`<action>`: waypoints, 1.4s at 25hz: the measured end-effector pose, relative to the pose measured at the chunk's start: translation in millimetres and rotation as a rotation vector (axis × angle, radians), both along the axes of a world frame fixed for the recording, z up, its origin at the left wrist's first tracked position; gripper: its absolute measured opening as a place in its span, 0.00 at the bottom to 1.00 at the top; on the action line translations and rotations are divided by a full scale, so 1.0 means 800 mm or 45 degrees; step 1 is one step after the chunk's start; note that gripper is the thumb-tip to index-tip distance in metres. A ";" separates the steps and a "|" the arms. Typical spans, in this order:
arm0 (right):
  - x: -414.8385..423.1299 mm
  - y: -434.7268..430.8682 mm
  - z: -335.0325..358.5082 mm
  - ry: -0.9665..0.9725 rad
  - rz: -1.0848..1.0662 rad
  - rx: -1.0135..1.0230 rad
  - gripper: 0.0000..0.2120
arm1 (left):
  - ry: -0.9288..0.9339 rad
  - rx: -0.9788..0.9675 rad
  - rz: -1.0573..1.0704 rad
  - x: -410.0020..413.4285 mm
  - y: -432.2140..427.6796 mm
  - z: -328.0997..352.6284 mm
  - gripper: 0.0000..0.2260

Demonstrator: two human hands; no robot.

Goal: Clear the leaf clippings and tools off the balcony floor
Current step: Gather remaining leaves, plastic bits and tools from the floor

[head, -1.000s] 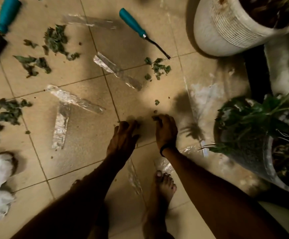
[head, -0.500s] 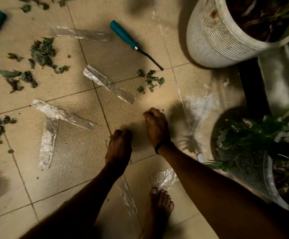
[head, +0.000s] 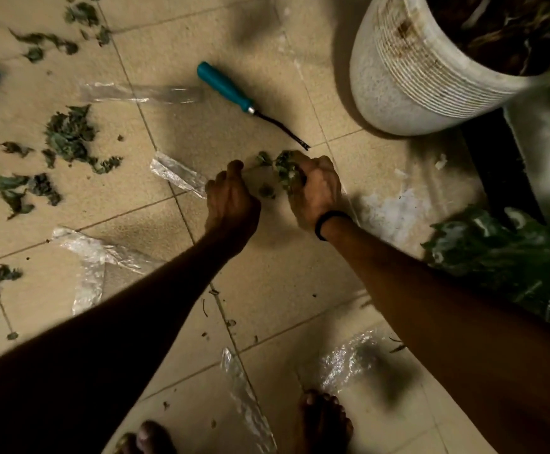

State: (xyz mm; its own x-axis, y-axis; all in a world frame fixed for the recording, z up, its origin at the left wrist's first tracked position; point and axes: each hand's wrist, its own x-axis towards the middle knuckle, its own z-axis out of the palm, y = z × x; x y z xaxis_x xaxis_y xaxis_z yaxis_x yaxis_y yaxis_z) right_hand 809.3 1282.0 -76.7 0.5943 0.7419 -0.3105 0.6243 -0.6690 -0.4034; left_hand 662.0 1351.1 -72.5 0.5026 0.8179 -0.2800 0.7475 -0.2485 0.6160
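I see the right hand point(head: 316, 191) curled round the leaf clippings point(head: 285, 167) on the floor just near of the teal tool point(head: 226, 88), the left hand point(head: 231, 199) bunched alongside, its hold unclear to me, and I fear scraps crumbling out between them on lifting.

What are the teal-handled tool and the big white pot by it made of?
The teal-handled tool: smooth teal handle, likely plastic; silvery collar and dark thin shank, probably metal. The white pot: matte, speckled, ribbed wall with stains; plastic or ceramic, cannot tell.
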 end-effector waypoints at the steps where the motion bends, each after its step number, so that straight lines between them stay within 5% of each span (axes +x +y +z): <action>1: 0.002 -0.001 -0.005 0.010 0.023 -0.043 0.19 | 0.078 0.048 -0.078 0.011 0.009 -0.007 0.18; 5: -0.010 -0.026 -0.017 0.062 -0.250 0.216 0.07 | 0.282 0.178 -0.233 0.052 0.027 -0.014 0.27; 8: -0.013 -0.052 -0.016 -0.004 -0.124 0.219 0.05 | 0.307 0.141 -0.339 0.072 0.026 -0.018 0.29; 13: 0.001 -0.067 -0.002 -0.073 -0.118 0.251 0.07 | 0.270 0.096 -0.450 0.073 0.033 -0.026 0.21; 19: -0.003 -0.043 0.001 -0.007 0.003 0.097 0.23 | -0.169 -0.370 0.164 0.057 0.056 0.006 0.10; 22: -0.016 -0.027 -0.002 0.076 0.079 0.103 0.20 | -0.272 -0.458 0.293 0.030 0.058 0.009 0.07; 25: -0.032 -0.015 -0.007 0.003 0.139 0.108 0.15 | -0.541 -0.796 0.654 0.017 0.063 0.011 0.04; 29: -0.034 -0.009 -0.007 0.032 0.102 0.102 0.27 | -0.781 -1.343 0.836 0.009 0.058 0.024 0.10; 31: -0.034 -0.009 -0.004 0.051 0.144 0.103 0.29 | -0.880 -1.426 0.837 0.006 0.056 0.026 0.13; 35: -0.037 -0.006 -0.011 -0.060 0.211 0.112 0.13 | -0.958 -1.399 0.568 -0.003 0.054 0.020 0.09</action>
State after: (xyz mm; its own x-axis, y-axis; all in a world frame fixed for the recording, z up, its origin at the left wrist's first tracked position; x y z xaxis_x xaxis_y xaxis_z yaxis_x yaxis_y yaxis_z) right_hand 779.7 1277.1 -85.5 0.4742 0.8537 -0.2153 0.7423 -0.5192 -0.4236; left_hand 659.4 1394.0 -56.4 0.5759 0.4881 -0.6558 0.0434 0.7828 0.6208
